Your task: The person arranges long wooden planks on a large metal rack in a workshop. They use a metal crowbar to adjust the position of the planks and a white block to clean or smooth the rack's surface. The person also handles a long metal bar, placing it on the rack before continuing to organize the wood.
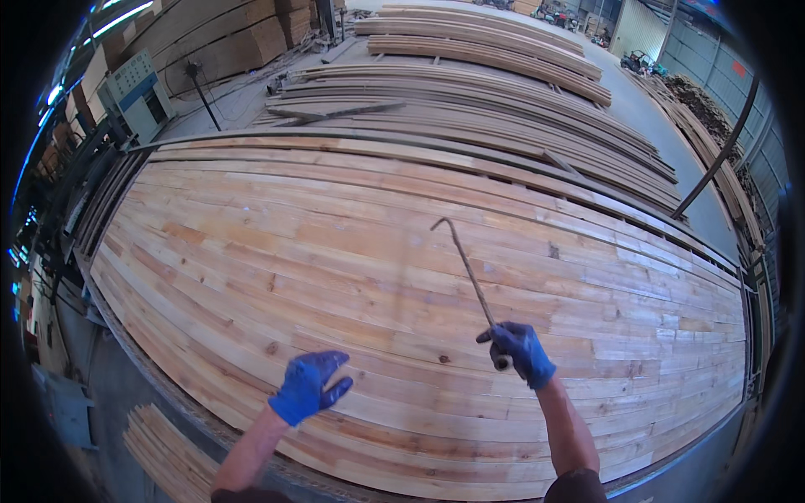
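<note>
**Fingers (506, 337) of the right hand (523, 352) curl tightly round a hooked rod (471, 278) over the wooden panel (352, 306)**

From the head view, the rod slants up from the right glove, its bent tip over the panel's middle; whether the tip touches wood, I cannot tell. The left hand (303, 389) is over the panel's near side and holds nothing, its fingers pressed together and the thumb apart. Contact there is also unclear.

Across most of the panel, the boards lie side by side in close rows, so that part looks done. Along its far side, a few strips (470, 173) stand apart with dark gaps between them; by my judgement, that is what remains uneven.

Beyond the panel's far side lie long stacks of boards (470, 113). Past its far left corner stand a control cabinet (137, 94) and a fan (197, 80). A bundle of strips (168, 453) lies off its near left side. A dark pole (723, 159) leans beyond its far right corner, probably the main obstacle on that side.
</note>
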`<state>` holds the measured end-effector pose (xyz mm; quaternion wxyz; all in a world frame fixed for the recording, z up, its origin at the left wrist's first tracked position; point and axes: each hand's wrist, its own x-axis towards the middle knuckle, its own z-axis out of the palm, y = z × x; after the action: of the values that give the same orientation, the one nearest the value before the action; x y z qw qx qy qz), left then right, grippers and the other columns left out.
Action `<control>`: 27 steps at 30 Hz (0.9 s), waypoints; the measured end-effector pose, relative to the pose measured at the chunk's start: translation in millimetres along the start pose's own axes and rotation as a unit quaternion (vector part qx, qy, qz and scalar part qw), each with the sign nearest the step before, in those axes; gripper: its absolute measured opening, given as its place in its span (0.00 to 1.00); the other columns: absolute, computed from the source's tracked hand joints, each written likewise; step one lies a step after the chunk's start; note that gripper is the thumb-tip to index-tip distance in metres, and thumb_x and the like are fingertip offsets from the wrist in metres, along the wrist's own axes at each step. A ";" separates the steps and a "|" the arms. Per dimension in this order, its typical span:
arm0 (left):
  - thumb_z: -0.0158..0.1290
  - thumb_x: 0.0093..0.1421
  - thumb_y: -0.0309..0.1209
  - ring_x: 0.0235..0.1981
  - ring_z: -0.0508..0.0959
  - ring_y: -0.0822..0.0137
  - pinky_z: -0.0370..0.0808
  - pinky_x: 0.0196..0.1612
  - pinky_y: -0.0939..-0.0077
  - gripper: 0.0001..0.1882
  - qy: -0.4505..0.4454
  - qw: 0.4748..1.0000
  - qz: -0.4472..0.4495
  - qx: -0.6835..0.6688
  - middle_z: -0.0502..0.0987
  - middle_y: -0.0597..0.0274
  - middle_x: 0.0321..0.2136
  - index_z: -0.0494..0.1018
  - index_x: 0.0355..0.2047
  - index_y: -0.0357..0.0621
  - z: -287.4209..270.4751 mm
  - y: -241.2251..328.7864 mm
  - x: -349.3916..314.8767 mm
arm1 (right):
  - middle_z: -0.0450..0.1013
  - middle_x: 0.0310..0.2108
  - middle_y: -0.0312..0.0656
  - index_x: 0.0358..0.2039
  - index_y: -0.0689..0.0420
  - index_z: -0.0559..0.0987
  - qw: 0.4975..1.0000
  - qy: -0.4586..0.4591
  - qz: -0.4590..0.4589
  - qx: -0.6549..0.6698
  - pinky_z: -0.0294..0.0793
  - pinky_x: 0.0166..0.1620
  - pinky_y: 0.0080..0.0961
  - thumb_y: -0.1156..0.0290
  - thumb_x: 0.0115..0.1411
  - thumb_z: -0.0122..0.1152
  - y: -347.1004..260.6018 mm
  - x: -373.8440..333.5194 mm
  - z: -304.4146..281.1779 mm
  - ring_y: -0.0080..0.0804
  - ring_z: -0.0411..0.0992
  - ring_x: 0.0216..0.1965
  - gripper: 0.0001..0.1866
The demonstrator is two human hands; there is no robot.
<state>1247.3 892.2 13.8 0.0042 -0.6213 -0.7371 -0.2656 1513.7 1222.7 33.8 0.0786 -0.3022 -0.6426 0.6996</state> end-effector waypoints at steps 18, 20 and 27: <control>0.65 0.49 0.51 0.40 0.74 0.50 0.65 0.45 0.53 0.30 -0.203 0.979 -0.025 0.009 0.74 0.53 0.38 0.75 0.44 0.43 43.5 195.5 -175.8 | 0.81 0.29 0.46 0.37 0.53 0.78 0.760 0.245 0.108 -0.592 0.76 0.35 0.43 0.53 0.59 0.63 196.6 -409.8 -36.2 0.46 0.80 0.31 0.16; 0.65 0.49 0.51 0.40 0.74 0.49 0.65 0.45 0.52 0.29 -0.193 0.980 -0.043 0.018 0.74 0.52 0.37 0.75 0.43 0.43 52.4 192.4 -179.2 | 0.81 0.33 0.47 0.40 0.53 0.77 0.775 0.221 0.127 -0.579 0.77 0.39 0.44 0.50 0.59 0.63 197.3 -407.0 -44.3 0.48 0.81 0.35 0.20; 0.72 0.40 0.45 0.33 0.76 0.51 0.68 0.37 0.54 0.25 -0.096 0.984 0.017 0.152 0.74 0.55 0.29 0.74 0.31 0.45 75.8 194.9 -177.7 | 0.81 0.35 0.53 0.45 0.60 0.73 0.787 0.092 0.169 -0.587 0.79 0.41 0.47 0.46 0.54 0.68 170.3 -396.7 -47.7 0.51 0.81 0.38 0.31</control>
<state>1491.3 776.7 -35.8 0.0323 -0.6484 -0.7553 -0.0894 1905.4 1038.1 0.7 -0.1742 -0.4571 -0.8576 0.1588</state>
